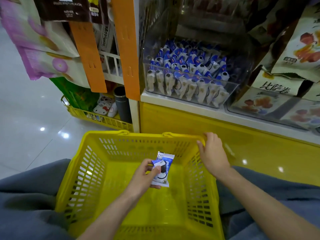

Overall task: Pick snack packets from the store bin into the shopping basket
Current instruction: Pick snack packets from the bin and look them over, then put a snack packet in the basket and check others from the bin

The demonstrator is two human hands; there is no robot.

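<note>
The basket (90,163) sits between the person's grey-clad knees (26,196), its mouth wide open and its slotted walls standing free on all four sides. The left hand (143,175) reaches in over the middle and pinches one packet (163,168) between thumb and curled fingers. The packet is held well apart from every wall, and its height above the basket's bottom cannot be told. The right hand (213,156) is curled over the rim at the far right corner, fingers hooked on the edge, just beside the cabinet (173,118). The far rim of the basket lies near the yellow cabinet front. Above that, on a white ledge (173,102), stands the clear bin (231,90), open at the top, with its low front wall facing the person. It is packed with blue-and-white packets (187,63), rows of them upright against the front wall. A second clear bin (270,104) of larger printed bags touches its right side. Orange strips (128,49) hang at the bin's left edge, with bags (34,49) hanging further left. The pale, glossy floor (26,118) lies open to the left, and a small yellow crate (97,116) stands on it by the cabinet corner.
</note>
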